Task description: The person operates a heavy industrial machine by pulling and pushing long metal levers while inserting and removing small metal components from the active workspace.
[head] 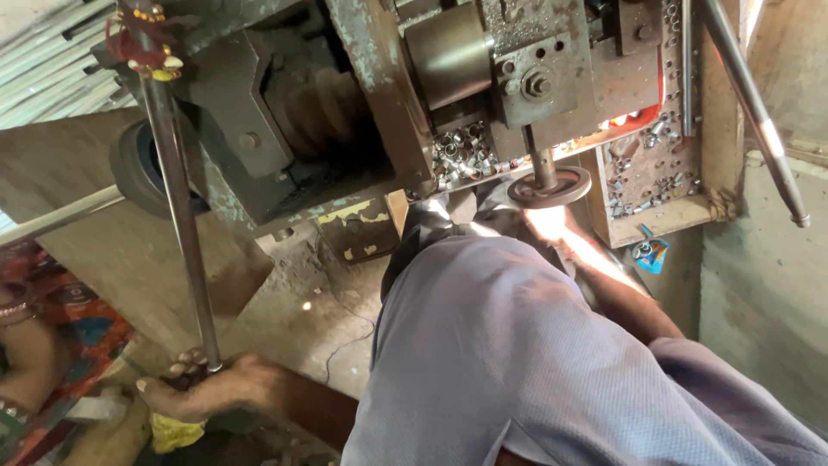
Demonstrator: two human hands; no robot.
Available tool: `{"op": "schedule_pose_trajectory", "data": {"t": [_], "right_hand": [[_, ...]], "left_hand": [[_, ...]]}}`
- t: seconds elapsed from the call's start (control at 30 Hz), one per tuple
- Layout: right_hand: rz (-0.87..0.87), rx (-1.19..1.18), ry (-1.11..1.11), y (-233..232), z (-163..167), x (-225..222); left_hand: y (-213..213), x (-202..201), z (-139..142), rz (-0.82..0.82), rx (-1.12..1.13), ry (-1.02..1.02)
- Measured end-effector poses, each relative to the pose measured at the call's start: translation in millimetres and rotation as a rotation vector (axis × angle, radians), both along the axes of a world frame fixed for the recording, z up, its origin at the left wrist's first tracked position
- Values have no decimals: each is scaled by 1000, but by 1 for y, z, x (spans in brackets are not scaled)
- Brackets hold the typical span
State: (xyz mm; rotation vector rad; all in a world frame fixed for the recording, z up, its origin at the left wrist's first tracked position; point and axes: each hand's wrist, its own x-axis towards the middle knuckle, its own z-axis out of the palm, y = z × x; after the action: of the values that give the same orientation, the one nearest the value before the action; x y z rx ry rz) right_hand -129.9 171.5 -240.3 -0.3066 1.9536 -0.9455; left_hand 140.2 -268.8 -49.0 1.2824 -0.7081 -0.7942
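Observation:
My left hand (211, 387) is closed around the lower end of a long steel lever rod (177, 198) that runs up to a grimy green-grey press machine (259, 112). My right hand (552, 226), washed out by bright light, reaches past my grey-clad knee (483, 345) to a small round handwheel (552, 185) under the machine's head. Its fingers are hidden, so its grip is unclear. Several small shiny metal rings (461, 151) lie heaped on the machine bed beside the wheel.
A wooden tray (664, 220) with several scattered metal pieces sits right of the wheel. Another steel rod (759, 112) slants down at the far right. Another person's arm and colourful clothing (34, 345) show at the left edge. A yellow cloth (172, 431) lies under my left hand.

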Motion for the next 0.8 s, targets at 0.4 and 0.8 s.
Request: {"op": "schedule_pose_trajectory", "data": {"t": [0.4,0.8], "right_hand": [[284,181,-144,-2,35,-35],[-80,8,-205,17,22,0]], "left_hand": [[19,8,-7,-66,50,-49],[-8,13,-7,-18,-41,-35]]}}
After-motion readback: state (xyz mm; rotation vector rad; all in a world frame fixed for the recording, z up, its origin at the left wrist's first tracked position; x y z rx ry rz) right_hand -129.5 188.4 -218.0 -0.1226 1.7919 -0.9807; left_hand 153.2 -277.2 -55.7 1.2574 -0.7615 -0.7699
